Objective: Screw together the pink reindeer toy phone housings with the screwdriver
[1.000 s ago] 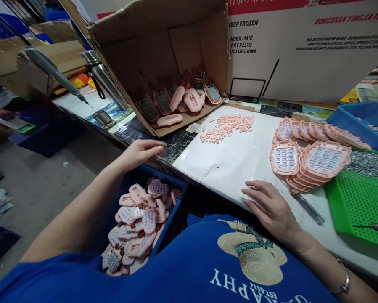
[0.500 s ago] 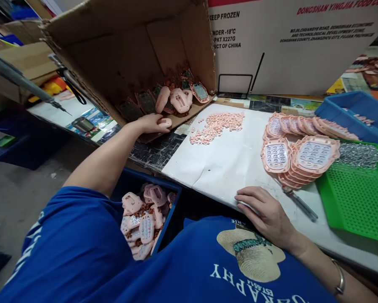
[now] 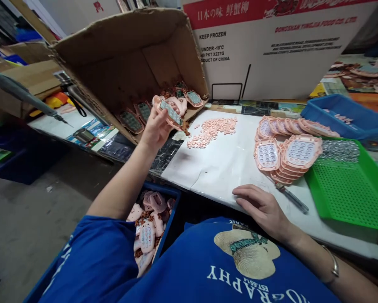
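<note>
Gripped in my left hand point(image 3: 157, 129) is a pink plastic toy shell with a circuit board point(image 3: 171, 112), held tilted before the mouth of a cardboard box point(image 3: 125, 54). More pink shells with boards point(image 3: 193, 98) lie inside that box. My right hand point(image 3: 263, 208) rests at the table's front edge, fingers stretched out and holding nothing. Small pink buttons point(image 3: 218, 128) are heaped on the white table surface point(image 3: 204, 168). To the right stand stacked pink front shells with button pads point(image 3: 299, 153), and a screwdriver-like tool with a clear handle point(image 3: 292, 198) lies near them.
A green perforated tray point(image 3: 349, 189) holds many small screws point(image 3: 340, 150). Behind it sits a blue bin point(image 3: 365, 113). Below the table edge, a blue crate point(image 3: 168, 227) contains pink toy parts. An electric screwdriver point(image 3: 27, 97) hangs at left. A white carton point(image 3: 270, 50) stands behind.
My left hand has lifted the pink shell up and to the right from the box's edge, turning its circuit board into view. My right hand stays at the table edge; the camera view has shifted slightly.
</note>
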`<action>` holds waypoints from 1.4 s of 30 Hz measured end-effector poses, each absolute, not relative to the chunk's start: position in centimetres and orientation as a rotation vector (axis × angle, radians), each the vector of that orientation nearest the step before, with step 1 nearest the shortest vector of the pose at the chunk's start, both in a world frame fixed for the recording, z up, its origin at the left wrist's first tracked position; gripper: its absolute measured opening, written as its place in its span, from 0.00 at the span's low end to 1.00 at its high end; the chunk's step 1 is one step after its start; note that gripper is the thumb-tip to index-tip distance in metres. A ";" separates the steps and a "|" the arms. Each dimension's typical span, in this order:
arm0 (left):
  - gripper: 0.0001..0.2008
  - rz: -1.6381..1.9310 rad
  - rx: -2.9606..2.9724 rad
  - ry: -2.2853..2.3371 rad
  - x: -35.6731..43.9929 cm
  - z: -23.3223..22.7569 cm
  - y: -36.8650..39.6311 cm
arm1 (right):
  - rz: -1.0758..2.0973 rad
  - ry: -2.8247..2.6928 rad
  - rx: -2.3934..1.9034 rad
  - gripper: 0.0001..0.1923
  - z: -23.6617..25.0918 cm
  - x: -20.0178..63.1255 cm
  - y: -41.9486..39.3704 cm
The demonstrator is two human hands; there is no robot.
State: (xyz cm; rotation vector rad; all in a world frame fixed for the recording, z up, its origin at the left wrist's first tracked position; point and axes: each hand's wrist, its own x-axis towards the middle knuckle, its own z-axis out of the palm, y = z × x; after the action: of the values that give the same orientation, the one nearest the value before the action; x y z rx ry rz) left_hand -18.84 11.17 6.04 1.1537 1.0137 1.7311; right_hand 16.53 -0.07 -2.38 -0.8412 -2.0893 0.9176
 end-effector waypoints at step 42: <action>0.16 0.874 2.066 0.853 2.0 -1.8 10.0 | 0.118 -1.661 -1.735 0.40 6.7 25.2 6.3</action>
State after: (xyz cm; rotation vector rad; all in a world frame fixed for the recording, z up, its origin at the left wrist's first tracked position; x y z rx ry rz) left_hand 2.05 10.05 -1.76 2.0656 0.8528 0.8742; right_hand 25.17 6.27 6.70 -1.7354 -1.6609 0.1182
